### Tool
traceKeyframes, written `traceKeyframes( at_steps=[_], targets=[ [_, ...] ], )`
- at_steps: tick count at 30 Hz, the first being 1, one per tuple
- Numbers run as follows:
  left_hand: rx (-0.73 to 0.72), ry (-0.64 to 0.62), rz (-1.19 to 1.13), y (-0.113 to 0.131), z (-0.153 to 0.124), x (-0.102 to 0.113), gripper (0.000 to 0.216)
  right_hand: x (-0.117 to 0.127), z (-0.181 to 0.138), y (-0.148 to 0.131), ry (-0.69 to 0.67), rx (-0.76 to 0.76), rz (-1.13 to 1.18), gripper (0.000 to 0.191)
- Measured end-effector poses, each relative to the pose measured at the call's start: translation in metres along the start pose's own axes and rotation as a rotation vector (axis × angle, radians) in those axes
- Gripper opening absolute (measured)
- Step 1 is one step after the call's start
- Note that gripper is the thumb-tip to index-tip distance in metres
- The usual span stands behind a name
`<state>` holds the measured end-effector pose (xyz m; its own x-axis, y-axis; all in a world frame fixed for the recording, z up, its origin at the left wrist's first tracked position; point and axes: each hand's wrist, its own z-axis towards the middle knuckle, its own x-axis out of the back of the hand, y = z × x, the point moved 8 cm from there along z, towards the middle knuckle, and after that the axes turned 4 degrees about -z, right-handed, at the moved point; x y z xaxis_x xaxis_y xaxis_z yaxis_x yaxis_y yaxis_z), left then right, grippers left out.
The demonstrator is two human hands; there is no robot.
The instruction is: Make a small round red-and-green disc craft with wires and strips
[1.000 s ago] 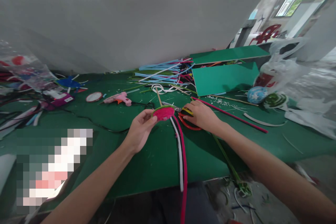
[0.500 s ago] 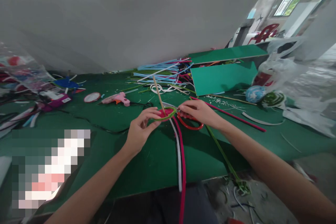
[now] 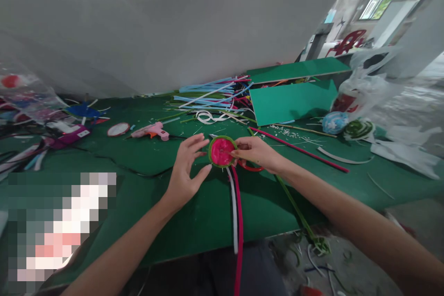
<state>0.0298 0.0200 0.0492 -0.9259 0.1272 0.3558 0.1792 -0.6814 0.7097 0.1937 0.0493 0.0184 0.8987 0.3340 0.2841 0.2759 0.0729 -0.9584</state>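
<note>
A small round disc, pink inside with a green rim like a watermelon slice, faces me above the table. My right hand pinches its right edge between thumb and fingers. Just left of the disc is my left hand, fingers apart and holding nothing. Partly hidden under my right hand lies a pair of scissors with red-orange handles. A white fuzzy strip and a longer pink strip run from below the disc toward the table's front edge.
A pink glue gun lies to the left, its cord trailing. Blue, green and white strips are piled at the back beside green boards. Two fuzzy balls and plastic bags stand right. A grey partition rises behind.
The disc has turned from nearly edge-on to face me. The thin stick that stood up from it no longer shows. My left hand has let go of the disc and opened.
</note>
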Motion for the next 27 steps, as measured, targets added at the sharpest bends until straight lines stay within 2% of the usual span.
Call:
traceKeyframes(
  at_steps=[3,6,8,10,14,18,22,27],
  targets=[
    [0.135,0.037,-0.243,-0.014,0.000,0.002,0.047,0.005,0.001,0.002,0.068,0.008,-0.090,0.008],
    [0.385,0.079,-0.398,-0.036,-0.003,0.000,0.043,0.001,0.001,-0.001,0.064,0.067,-0.172,0.007],
    [0.549,0.067,-0.455,-0.047,-0.007,-0.005,0.045,-0.002,0.000,-0.006,0.070,0.131,-0.241,0.007],
    [0.638,0.026,-0.472,-0.050,-0.010,-0.010,0.048,-0.005,-0.001,-0.010,0.070,0.174,-0.284,0.010],
    [0.701,-0.082,-0.437,-0.046,-0.012,-0.020,0.047,-0.009,-0.002,-0.011,0.052,0.199,-0.287,0.012],
    [0.691,-0.151,-0.355,-0.041,-0.012,-0.026,0.038,-0.009,-0.002,-0.009,0.075,0.216,-0.298,0.008],
    [0.672,-0.184,-0.271,-0.042,-0.013,-0.028,0.030,-0.010,-0.002,-0.011,0.115,0.279,-0.376,0.011],
    [0.679,-0.200,-0.336,-0.046,-0.014,-0.030,0.031,-0.007,-0.002,-0.009,0.138,0.250,-0.336,0.011]
  ],
)
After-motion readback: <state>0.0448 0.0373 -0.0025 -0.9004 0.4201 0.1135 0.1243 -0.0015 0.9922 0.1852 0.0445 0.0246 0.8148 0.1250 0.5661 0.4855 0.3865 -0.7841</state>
